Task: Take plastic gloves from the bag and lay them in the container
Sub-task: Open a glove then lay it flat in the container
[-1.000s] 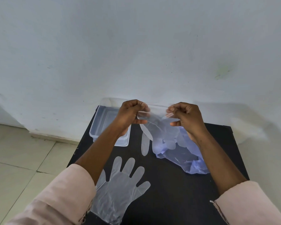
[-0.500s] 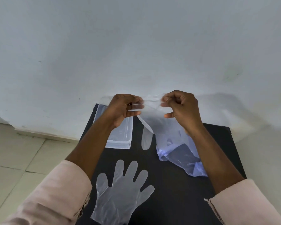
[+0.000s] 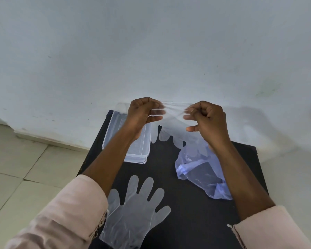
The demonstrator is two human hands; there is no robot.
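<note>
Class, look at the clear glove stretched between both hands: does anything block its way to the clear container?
Only the left hand and its forearm, which hang over the clear rectangular plastic container. The thin transparent plastic glove is held just right of it; nothing else intervenes.

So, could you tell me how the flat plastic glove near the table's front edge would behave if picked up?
The flat glove looks thin and see-through, so probably very floppy and light. The glove held up between both hands droops similarly. Lying flush, it may be fiddly to pinch.
</note>
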